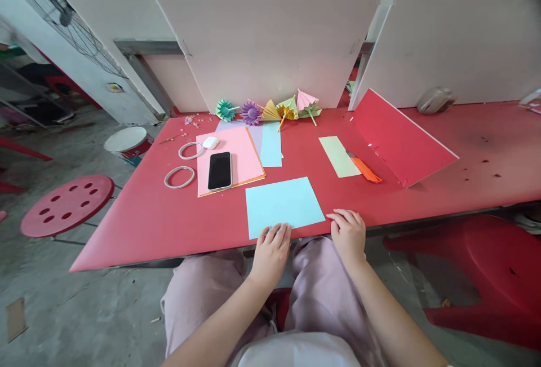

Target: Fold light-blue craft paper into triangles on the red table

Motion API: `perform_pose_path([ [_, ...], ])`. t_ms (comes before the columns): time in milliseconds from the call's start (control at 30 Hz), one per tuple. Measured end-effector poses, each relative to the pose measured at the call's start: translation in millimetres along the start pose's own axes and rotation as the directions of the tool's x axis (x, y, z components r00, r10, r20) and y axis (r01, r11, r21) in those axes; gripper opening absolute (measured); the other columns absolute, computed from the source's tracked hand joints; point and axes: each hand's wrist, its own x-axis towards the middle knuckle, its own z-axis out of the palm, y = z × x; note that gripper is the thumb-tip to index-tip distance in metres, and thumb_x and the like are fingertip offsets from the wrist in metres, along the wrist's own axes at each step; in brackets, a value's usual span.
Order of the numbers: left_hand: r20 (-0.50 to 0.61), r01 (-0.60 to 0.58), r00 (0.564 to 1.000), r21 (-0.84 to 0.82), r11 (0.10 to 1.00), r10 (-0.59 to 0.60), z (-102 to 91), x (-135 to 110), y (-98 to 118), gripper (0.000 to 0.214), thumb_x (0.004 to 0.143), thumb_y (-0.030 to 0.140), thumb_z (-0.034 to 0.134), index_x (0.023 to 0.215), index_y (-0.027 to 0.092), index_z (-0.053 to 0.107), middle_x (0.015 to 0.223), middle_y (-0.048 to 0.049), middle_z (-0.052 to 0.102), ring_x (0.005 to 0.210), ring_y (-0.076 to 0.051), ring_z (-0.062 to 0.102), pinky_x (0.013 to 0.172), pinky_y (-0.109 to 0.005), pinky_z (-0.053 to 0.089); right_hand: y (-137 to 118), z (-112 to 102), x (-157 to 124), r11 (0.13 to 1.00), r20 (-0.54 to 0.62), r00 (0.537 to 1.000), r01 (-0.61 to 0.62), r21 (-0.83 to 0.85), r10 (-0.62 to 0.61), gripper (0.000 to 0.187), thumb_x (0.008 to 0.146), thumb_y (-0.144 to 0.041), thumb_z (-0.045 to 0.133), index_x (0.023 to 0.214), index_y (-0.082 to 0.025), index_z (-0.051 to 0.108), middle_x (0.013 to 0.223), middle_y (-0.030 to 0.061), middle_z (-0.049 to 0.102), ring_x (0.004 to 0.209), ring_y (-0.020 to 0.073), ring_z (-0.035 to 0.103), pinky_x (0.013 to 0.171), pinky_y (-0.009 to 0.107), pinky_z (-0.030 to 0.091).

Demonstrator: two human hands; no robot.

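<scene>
A light blue sheet of paper lies flat near the front edge of the red table. My left hand rests on its lower edge, fingers stretched out. Just off the sheet's right corner, my right hand lies on the table edge with its fingers extended and nothing in them. Farther right are a pale green paper strip and an orange utility knife whose tip end meets the strip. To the left, a black-screened phone sits on a stack of pink paper.
Two rolls of tape and a white earbud case are at the left. Folded paper flowers and umbrellas line the back by a white partition. A red folded board stands right. Red stools flank the table.
</scene>
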Motion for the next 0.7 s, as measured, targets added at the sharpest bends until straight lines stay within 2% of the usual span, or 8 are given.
perform_pose_path([
  [100,-0.073,-0.08,0.994,-0.047,0.996,0.077,-4.3,-4,-9,0.032,0.086,0.007,0.041,0.111,0.019,0.057,0.103,-0.0047,0.065,0.094,-0.017,0.057,0.089,-0.035,0.04,-13,-7,-3,0.996,-0.081,0.996,0.036,0.085,-0.029,0.024,0.078,-0.011,0.046,0.084,-0.022,0.066,0.097,0.006,0.064,0.094,0.0214,0.055,0.092,0.047,0.038],
  [167,-0.108,-0.113,0.989,-0.088,0.99,0.103,-10.9,-3,-10,0.028,0.087,0.008,0.041,0.102,0.02,0.06,0.091,-0.0027,0.067,0.081,-0.014,0.058,0.088,-0.034,0.041,-31,-15,-5,0.971,-0.104,0.989,0.129,0.201,-0.11,0.025,0.08,-0.012,0.046,0.097,-0.021,0.063,0.099,0.0074,0.063,0.096,0.0208,0.056,0.092,0.046,0.041],
  [200,-0.125,-0.116,0.987,-0.108,0.987,0.102,-15.7,-2,-10,0.027,0.087,0.009,0.041,0.1,0.02,0.061,0.086,-0.002,0.067,0.077,-0.013,0.057,0.088,-0.034,0.04,-42,-20,-6,0.945,-0.065,0.981,0.193,0.265,-0.183,0.026,0.08,-0.013,0.048,0.101,-0.021,0.061,0.098,0.0072,0.063,0.095,0.0199,0.057,0.09,0.043,0.043],
  [267,-0.154,-0.101,0.985,-0.146,0.984,0.079,-28.4,5,-7,0.024,0.088,0.011,0.041,0.097,0.02,0.062,0.081,-0.0012,0.066,0.074,-0.013,0.056,0.089,-0.035,0.04,-62,-28,-5,0.879,0.041,0.934,0.319,0.353,-0.355,0.025,0.081,-0.013,0.05,0.102,-0.021,0.06,0.092,0.0049,0.065,0.091,0.0176,0.058,0.086,0.037,0.048],
  [333,-0.18,-0.073,0.983,-0.164,0.984,0.043,-43.9,14,-4,0.022,0.088,0.013,0.043,0.096,0.02,0.062,0.08,-0.0007,0.066,0.073,-0.012,0.056,0.091,-0.035,0.038,-76,-35,0,0.844,0.054,0.899,0.386,0.374,-0.435,0.023,0.08,-0.012,0.051,0.1,-0.02,0.06,0.09,0.004,0.066,0.088,0.0163,0.059,0.083,0.034,0.05],
  [467,-0.226,-0.097,0.972,-0.128,0.987,0.067,-72.0,31,-3,0.02,0.088,0.014,0.045,0.092,0.021,0.064,0.075,0.0004,0.066,0.07,-0.011,0.056,0.09,-0.035,0.036,-85,-42,17,0.831,0.035,0.877,0.44,0.341,-0.479,0.018,0.081,-0.01,0.048,0.092,-0.02,0.06,0.081,0.0028,0.066,0.08,0.0151,0.06,0.076,0.031,0.05],
  [567,-0.236,-0.139,0.965,-0.105,0.985,0.111,-85.3,41,-7,0.019,0.087,0.013,0.046,0.088,0.02,0.064,0.071,0.0009,0.065,0.069,-0.011,0.056,0.089,-0.035,0.036,-85,-45,29,0.844,0.032,0.878,0.447,0.296,-0.477,0.015,0.081,-0.011,0.048,0.086,-0.019,0.059,0.077,0.0027,0.066,0.076,0.0144,0.06,0.072,0.029,0.049],
  [700,-0.226,-0.183,0.961,-0.078,0.98,0.161,-99.0,50,-13,0.021,0.086,0.01,0.044,0.086,0.02,0.063,0.071,0.0008,0.064,0.068,-0.011,0.055,0.088,-0.034,0.035,-81,-52,42,0.858,-0.005,0.884,0.456,0.238,-0.468,0.013,0.079,-0.011,0.049,0.08,-0.02,0.058,0.073,0.0007,0.065,0.073,0.0124,0.06,0.078,0.029,0.047],
])
